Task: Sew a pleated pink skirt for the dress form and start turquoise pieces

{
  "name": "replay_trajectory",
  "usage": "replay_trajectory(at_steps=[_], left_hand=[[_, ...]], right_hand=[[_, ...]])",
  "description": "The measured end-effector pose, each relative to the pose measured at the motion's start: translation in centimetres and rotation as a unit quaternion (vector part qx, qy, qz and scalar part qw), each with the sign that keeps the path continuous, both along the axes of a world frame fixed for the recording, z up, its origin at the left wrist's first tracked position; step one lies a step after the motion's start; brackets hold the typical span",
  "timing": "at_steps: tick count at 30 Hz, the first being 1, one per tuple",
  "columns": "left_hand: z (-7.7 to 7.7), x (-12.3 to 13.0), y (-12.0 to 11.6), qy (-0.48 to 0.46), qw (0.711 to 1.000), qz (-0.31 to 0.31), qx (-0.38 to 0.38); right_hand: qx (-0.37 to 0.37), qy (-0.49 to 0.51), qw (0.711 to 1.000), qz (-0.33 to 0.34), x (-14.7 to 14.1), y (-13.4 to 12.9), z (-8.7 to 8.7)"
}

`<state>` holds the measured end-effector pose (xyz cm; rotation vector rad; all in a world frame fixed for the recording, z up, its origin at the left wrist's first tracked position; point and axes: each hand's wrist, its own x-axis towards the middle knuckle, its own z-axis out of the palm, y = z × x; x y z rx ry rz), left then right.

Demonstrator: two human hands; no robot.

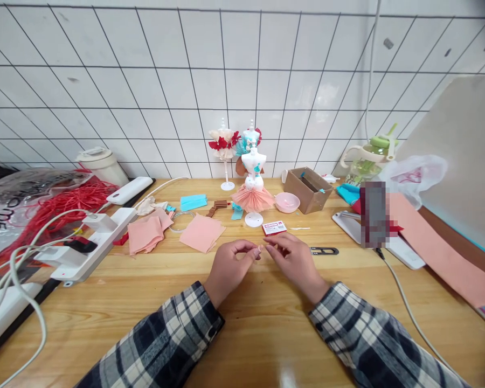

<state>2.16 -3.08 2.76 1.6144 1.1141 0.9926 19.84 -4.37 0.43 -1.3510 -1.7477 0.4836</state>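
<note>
My left hand (235, 266) is closed in a pinch on a tiny pale piece (260, 249), too small to make out. Close to its right, my right hand (294, 261) has thumb and fingertips pressed together; whatever lies between them is hidden. Just beyond the hands lies a small red and white box (274, 228). A white mannequin (254, 161) with a pleated peach skirt (253, 199) stands behind it. Black thread snips (325, 251) rest beside my right hand. Peach fabric squares (202, 233) lie to the left.
Two more dressed mannequins, one with red petals (224, 144), stand at the back. A pink bowl (286, 202) and cardboard box (308, 189) sit right of centre. Power strips (99, 245) and cables fill the left; a blurred upright object (374, 214) and peach strip (448, 253) are right.
</note>
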Motion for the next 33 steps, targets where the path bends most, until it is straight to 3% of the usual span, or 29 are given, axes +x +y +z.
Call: replay_trajectory(at_steps=[3, 5, 10, 14, 18, 22, 25, 28, 33], left_hand=[[-0.1, -0.1, -0.4, 0.100, 0.990, 0.010, 0.095], [-0.3, 0.0, -0.4, 0.120, 0.986, 0.011, 0.113], [-0.3, -0.1, -0.2, 0.079, 0.995, -0.037, 0.053], [0.2, -0.6, 0.5, 0.032, 0.989, -0.125, -0.067], [0.1, -1.1, 1.2, 0.016, 0.972, -0.188, -0.138], [-0.3, -1.1, 1.1, -0.071, 0.950, -0.187, -0.241], [-0.2, -0.9, 0.8, -0.112, 0.935, -0.171, -0.290], [0.0, -1.1, 0.9, -0.093, 0.939, -0.174, -0.282], [-0.4, -1.9, 1.5, 0.001, 0.969, -0.186, -0.163]], right_hand=[[-0.144, 0.158, 0.976, 0.045, -0.4, 0.1, 0.1], [-0.191, 0.204, 0.957, 0.077, -0.7, 0.0, 0.2], [-0.222, 0.242, 0.939, 0.105, -0.5, 0.1, 0.2], [-0.202, 0.210, 0.950, 0.111, 0.2, 0.3, 0.1], [-0.162, 0.177, 0.963, 0.126, 0.6, 0.3, 0.1], [-0.170, 0.206, 0.946, 0.184, 0.9, 0.4, 0.2], [-0.171, 0.223, 0.943, 0.178, 1.0, 0.4, 0.2], [-0.171, 0.212, 0.947, 0.169, 0.9, 0.4, 0.2], [-0.188, 0.230, 0.945, 0.139, 0.8, 0.3, 0.3]])
